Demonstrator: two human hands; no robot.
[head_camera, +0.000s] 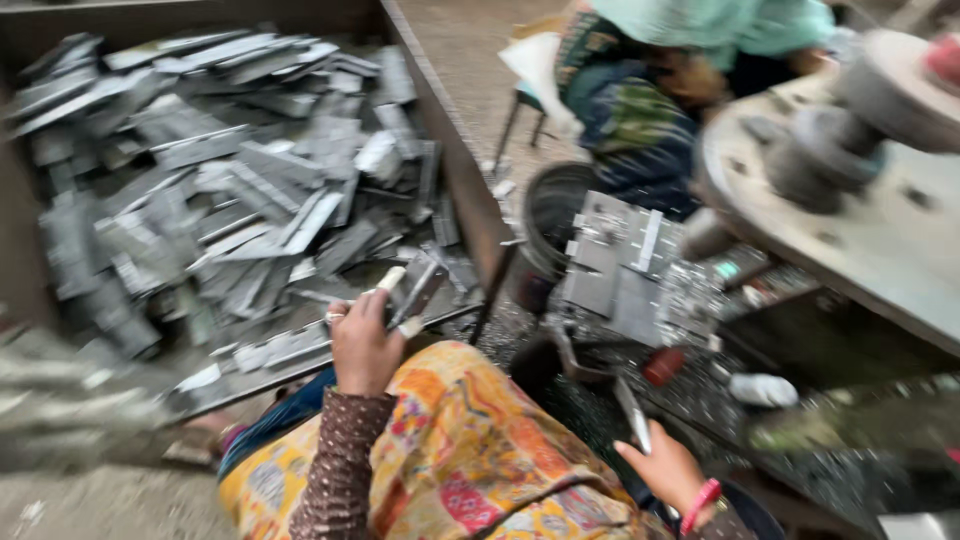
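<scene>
My left hand (362, 340) is closed around a flat grey metal plate (415, 292) at the near edge of a big tray (440, 120) heaped with similar metal pieces (230, 170). One fingertip wears a pale wrap. My right hand (665, 470), with a red bangle on the wrist, pinches a thin shiny metal strip (632, 415) that points up toward the machine. My lap, in bright patterned cloth (470, 450), lies between both hands. The picture is blurred by motion.
A stack of punched grey plates (620, 265) rests on the press bed at centre right. A large grey flywheel (860, 170) fills the upper right. Another person in teal and patterned clothes (660, 90) sits behind, by a dark round bucket (555, 215).
</scene>
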